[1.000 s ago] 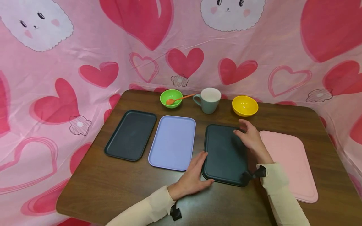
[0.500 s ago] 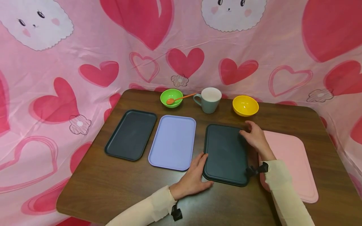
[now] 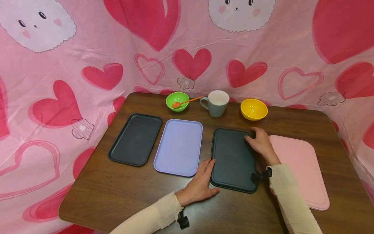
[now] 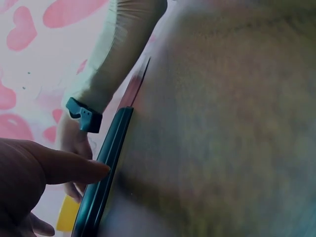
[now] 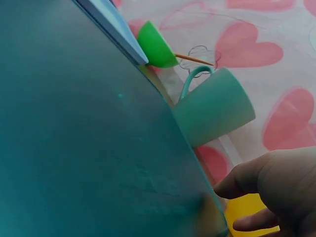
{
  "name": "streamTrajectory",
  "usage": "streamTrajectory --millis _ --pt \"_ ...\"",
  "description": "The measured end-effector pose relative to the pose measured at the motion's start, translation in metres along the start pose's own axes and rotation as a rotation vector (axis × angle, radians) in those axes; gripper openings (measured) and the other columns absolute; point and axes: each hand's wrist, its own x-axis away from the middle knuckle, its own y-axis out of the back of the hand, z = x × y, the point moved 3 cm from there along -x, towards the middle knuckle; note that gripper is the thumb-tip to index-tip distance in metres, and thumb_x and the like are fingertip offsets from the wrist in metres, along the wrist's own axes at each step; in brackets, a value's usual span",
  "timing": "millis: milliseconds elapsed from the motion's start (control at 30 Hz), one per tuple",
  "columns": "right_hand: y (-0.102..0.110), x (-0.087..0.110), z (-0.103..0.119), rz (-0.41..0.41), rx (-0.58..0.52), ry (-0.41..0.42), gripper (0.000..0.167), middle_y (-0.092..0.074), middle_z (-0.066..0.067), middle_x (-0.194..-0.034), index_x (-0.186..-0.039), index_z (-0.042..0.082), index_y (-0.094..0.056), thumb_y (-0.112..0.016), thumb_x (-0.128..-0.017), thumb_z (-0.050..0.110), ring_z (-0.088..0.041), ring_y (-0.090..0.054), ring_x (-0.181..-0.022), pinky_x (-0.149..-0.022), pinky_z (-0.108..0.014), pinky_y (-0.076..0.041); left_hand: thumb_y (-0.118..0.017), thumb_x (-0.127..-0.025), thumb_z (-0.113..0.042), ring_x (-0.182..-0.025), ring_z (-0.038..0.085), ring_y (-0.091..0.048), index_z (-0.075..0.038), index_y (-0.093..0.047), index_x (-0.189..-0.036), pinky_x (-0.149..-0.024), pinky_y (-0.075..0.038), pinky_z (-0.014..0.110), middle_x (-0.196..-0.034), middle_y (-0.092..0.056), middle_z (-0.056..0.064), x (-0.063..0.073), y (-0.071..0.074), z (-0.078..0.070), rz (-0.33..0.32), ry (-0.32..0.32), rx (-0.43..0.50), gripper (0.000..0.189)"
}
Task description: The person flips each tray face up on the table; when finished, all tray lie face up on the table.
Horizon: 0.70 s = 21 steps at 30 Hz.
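A dark green rectangular tray (image 3: 233, 162) lies flat on the wooden table; its edge shows layered ridges in the left wrist view. My left hand (image 3: 197, 185) rests at the tray's near left corner, fingers extended along the side and thumb spread by the front edge. At the far right corner, my right hand (image 3: 261, 144) touches the tray's edge, thumb apart from the fingers. The right wrist view shows the right thumb (image 5: 242, 180) at the rim. Beside the tray are a lavender tray (image 3: 179, 148) on the left and a pink tray (image 3: 299, 172) on the right, partly behind the right arm.
A black tray (image 3: 135, 139) lies at far left. Along the back stand a green bowl (image 3: 175, 97) with an orange spoon (image 3: 190, 100), a grey-green mug (image 3: 217, 107) and a yellow bowl (image 3: 253, 110). A pink heart-print cloth (image 3: 117, 39) hangs behind the table (image 3: 122, 195).
My right hand has moved off the tray's top toward its far right edge, then slightly left against it. My left hand and the trays have hardly moved.
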Motion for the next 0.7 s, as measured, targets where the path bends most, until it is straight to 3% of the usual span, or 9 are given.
streamTrajectory --millis 567,700 --pt "-0.013 0.008 0.004 -0.023 -0.003 0.067 0.056 -0.044 -0.036 -0.146 -0.142 -0.009 -0.045 -0.059 -0.095 0.019 -0.053 -0.039 -0.134 -0.116 -0.065 -0.027 -0.081 -0.083 -0.036 -0.147 0.039 -0.031 -0.003 -0.028 -0.154 -0.117 -0.037 0.049 -0.158 -0.033 0.025 -0.002 -0.010 -0.001 -0.055 0.008 -0.123 0.095" --pt "-0.015 0.009 0.004 -0.031 -0.004 0.081 0.056 -0.045 -0.036 -0.145 -0.141 -0.009 -0.046 -0.061 -0.095 0.017 -0.053 -0.040 -0.134 -0.116 -0.064 -0.027 -0.079 -0.086 -0.035 -0.148 0.042 -0.029 -0.002 -0.029 -0.154 -0.117 -0.037 0.050 -0.158 -0.033 0.027 -0.002 -0.010 -0.002 -0.055 0.014 -0.115 0.091"
